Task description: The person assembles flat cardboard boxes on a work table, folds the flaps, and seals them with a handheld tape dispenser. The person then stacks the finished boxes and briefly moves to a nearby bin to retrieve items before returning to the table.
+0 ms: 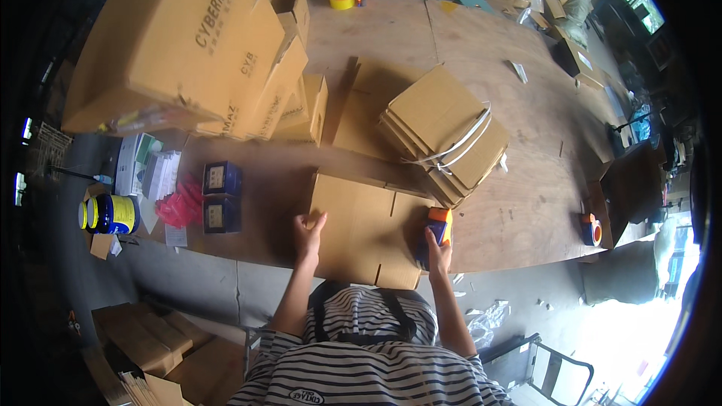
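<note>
A flattish brown cardboard box (353, 225) with slit flaps lies at the table's near edge, right in front of my body. At its left edge is my left hand (307, 236), thumb over the top and fingers curled at the side, gripping the cardboard. My right hand (438, 253) is closed around an orange and dark blue tape dispenser (441, 218), held at the box's right edge. Part of the dispenser is hidden by the hand. Just beyond the box sits a stack of flattened cartons (451, 124) bound with white straps.
Tall cartons (188, 45) stand at the left on the wooden table (519, 128). Two small dark blue boxes (222, 214), pink plastic (179, 207) and blue-yellow jars (113, 214) lie near them. A yellow tape roll (343, 1) is at the back; another dispenser (591, 230) is at the right.
</note>
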